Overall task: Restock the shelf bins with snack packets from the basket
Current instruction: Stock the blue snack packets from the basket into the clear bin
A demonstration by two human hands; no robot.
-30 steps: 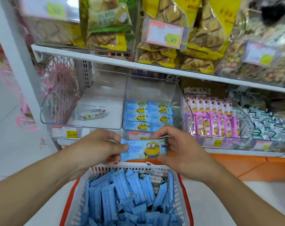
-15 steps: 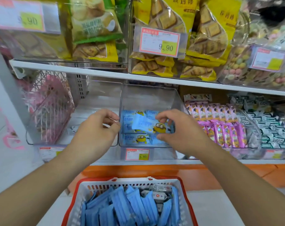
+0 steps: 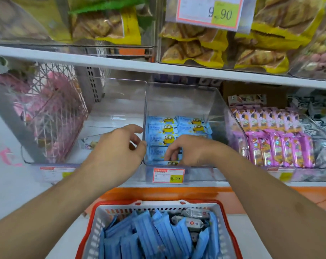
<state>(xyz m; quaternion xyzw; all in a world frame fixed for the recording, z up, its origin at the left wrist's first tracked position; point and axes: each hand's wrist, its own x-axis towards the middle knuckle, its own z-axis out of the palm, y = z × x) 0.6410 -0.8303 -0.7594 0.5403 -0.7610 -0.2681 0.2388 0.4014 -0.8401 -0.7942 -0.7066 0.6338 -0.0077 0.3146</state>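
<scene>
Lowered since half a second ago, the right hand pinches a blue cartoon-printed packet at the clear bin's near edge — left hand loosely curled, holding nothing, beside the bin wall.

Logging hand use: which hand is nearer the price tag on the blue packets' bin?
Right. The right hand is inside the bin, just above the price tag; the left hand is outside, up-left.
</scene>
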